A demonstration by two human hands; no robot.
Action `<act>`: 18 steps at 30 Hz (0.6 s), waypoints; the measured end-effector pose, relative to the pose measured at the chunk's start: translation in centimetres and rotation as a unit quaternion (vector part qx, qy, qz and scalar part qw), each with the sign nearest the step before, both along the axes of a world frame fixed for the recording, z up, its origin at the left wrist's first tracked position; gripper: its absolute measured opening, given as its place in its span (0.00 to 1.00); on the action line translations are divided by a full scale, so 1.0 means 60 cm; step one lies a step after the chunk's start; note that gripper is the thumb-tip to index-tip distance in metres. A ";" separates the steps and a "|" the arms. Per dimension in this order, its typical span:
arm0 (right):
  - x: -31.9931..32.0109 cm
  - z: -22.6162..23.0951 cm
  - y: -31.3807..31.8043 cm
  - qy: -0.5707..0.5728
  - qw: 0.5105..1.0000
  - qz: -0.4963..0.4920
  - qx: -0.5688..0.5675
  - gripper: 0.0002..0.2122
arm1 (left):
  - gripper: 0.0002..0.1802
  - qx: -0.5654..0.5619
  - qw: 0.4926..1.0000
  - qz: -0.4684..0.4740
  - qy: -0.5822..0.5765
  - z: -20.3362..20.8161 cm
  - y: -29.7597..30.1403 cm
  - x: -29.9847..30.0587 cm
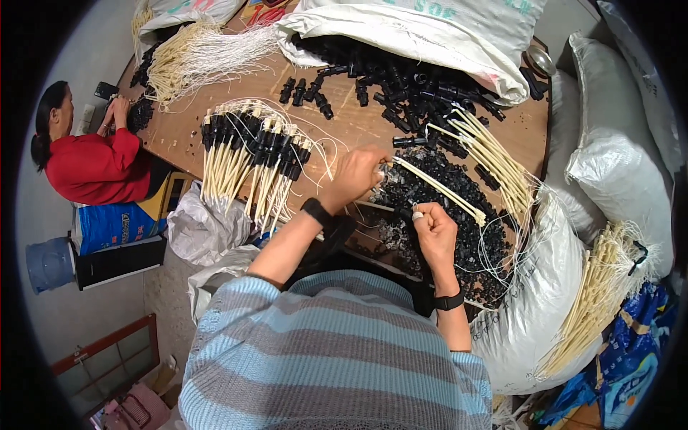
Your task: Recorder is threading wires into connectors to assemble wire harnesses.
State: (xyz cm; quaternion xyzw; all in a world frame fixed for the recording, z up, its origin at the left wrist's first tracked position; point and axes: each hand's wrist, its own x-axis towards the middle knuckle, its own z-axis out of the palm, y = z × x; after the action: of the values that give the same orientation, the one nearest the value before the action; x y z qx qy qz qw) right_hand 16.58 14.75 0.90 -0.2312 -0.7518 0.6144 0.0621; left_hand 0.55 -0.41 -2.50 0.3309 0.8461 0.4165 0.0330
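Observation:
My left hand (358, 172) is closed, its fingertips at the white upper end of a thin cream-coloured rod (441, 189). That rod slants down to the right over a heap of small black plastic pieces (459, 188). To its lower right, my right hand (436, 233) is pinched, thumb against forefinger. Something tiny and pale shows at those fingertips, too small to name. A white band is on a finger or thumb there. Left of my left arm lie bundled cream rods with black plastic fittings (254, 154) pushed on near their upper ends.
Loose black fittings (408, 86) spill from a white woven sack (423, 36) at the back. More cream rods with white strings (494, 154) lie on the right and at the back left. Full sacks (609, 129) line the right side. A person in red (97, 165) works at the left.

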 end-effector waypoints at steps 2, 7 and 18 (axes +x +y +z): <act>0.006 0.004 0.000 -0.013 1.000 0.005 -0.004 0.03 | 0.12 -0.065 0.998 -0.016 -0.022 -0.007 0.008 -0.015; 0.007 -0.010 0.008 -0.005 0.999 -0.004 -0.036 0.02 | 0.12 -0.062 0.998 0.017 -0.020 -0.024 -0.019 -0.027; -0.013 -0.008 -0.013 -0.003 1.000 -0.024 0.011 0.02 | 0.09 0.172 0.982 -0.069 0.034 0.057 0.046 0.118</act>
State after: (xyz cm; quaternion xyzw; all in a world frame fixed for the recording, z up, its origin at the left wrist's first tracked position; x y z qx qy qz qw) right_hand 15.81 13.96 0.44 -0.2505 -0.7530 0.6035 0.0774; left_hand 7.66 2.38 0.90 0.4029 0.7376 0.5413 -0.0247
